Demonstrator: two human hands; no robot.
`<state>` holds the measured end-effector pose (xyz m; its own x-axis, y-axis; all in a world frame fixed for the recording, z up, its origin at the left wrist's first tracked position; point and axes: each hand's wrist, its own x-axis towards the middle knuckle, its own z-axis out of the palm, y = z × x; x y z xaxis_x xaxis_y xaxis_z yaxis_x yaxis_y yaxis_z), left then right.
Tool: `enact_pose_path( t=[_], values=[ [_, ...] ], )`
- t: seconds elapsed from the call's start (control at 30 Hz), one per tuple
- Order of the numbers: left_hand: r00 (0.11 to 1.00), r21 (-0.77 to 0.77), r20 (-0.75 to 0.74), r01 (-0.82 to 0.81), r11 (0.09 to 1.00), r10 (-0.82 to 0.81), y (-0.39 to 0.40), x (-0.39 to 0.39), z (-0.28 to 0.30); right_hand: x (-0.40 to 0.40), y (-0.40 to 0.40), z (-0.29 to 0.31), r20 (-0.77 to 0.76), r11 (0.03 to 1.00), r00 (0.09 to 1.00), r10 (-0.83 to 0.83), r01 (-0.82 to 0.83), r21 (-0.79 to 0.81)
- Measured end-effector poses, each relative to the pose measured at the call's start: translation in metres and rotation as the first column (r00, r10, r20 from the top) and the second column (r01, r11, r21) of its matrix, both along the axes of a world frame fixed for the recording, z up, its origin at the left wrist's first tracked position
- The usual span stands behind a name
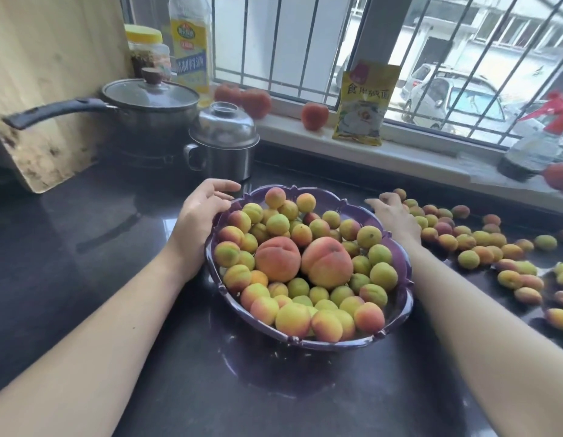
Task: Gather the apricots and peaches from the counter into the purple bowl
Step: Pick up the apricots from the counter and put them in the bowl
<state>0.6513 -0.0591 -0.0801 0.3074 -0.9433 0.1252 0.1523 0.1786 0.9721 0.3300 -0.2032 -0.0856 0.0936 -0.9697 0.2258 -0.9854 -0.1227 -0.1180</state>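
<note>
1. Sitting on the dark glossy counter (84, 234), the purple bowl (397, 305) with its scalloped rim is heaped with small yellow-green and blushed apricots (278, 224).
2. Two large peaches (277, 259) lie side by side at the middle of the heap, touching each other.
3. The left hand (200, 216) rests against the bowl's far-left rim, its grip loosely curved and apart, fingertips at the rim's edge without closing round it.
4. The right hand (395, 216) reaches past the bowl's far-right rim toward the loose fruit; seen from the back, its fingers curl downward, and I cannot tell whether the grip holds anything.
5. Many more loose apricots (482, 247) are scattered across the counter to the right of the bowl, spreading to the frame's right edge.
6. Behind the bowl stands a steel lidded pot (223, 143), and left of that a dark saucepan (148, 118) with a glass lid and a long black handle.
7. A wooden board (47, 89) leans at the far left.
8. On the window sill (305, 134) sit red tomatoes (315, 116), a yellow packet (365, 105), a spray bottle (538, 143), a yellow-capped jar (146, 48) and a tall bottle (189, 42) with a yellow label.
9. Window bars (293, 48) and parked cars show beyond.
</note>
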Motion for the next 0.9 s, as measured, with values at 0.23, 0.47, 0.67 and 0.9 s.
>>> enact_pose_path(
  t=[0.23, 0.47, 0.67, 0.9],
  values=[
    [1.0, 0.001, -0.016, 0.021, 1.0, -0.021, 0.0, 0.0, 0.0, 0.003, -0.002, 0.001, 0.063, 0.994, 0.996, -0.055, 0.061, -0.091],
    [0.999, -0.007, -0.025, 0.035, 0.999, -0.035, -0.001, 0.001, 0.0, 0.002, 0.021, 0.001, 0.457, 0.982, 0.884, 0.099, -0.013, -0.187],
    [0.998, -0.021, -0.047, 0.043, 0.999, -0.044, 0.0, -0.002, 0.001, -0.01, 0.046, 0.056, 0.884, 0.999, 0.466, 0.042, -0.037, -0.028],
    [0.998, -0.029, -0.051, 0.03, 0.999, -0.031, 0.001, -0.002, 0.001, 0.03, 0.093, 0.134, 0.68, 0.908, 0.694, 0.236, -0.407, 0.099]
  ],
)
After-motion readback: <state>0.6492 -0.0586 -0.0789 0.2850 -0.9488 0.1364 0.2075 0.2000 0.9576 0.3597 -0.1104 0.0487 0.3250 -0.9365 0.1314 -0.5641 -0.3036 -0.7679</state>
